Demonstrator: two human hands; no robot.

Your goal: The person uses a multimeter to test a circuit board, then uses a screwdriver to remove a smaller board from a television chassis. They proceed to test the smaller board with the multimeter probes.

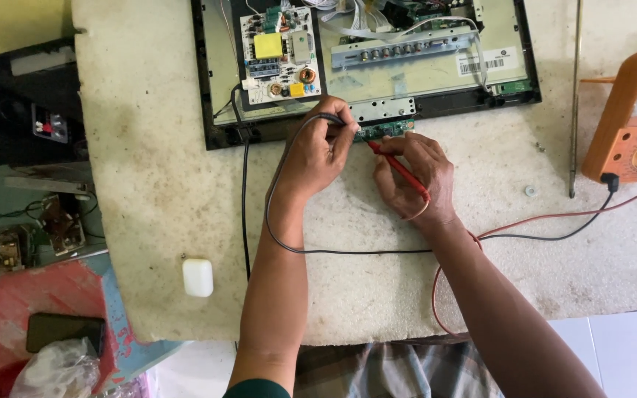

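Note:
My left hand [317, 151] pinches a black test probe and its black lead [348, 251] against a small green circuit strip [385, 130] at the front edge of an opened flat-screen set [363, 55]. My right hand [416, 175] grips a red test probe [399, 169], tip touching the same green strip. Both leads run right to an orange multimeter [632, 121].
A white power board [280, 51] and a silver connector panel [399, 50] sit inside the set. A thin metal rod [574, 96] and a washer [530, 191] lie on the worn foam bench top [164, 191], with a small white case [197, 277] near its front edge. Clutter lies on the floor at left.

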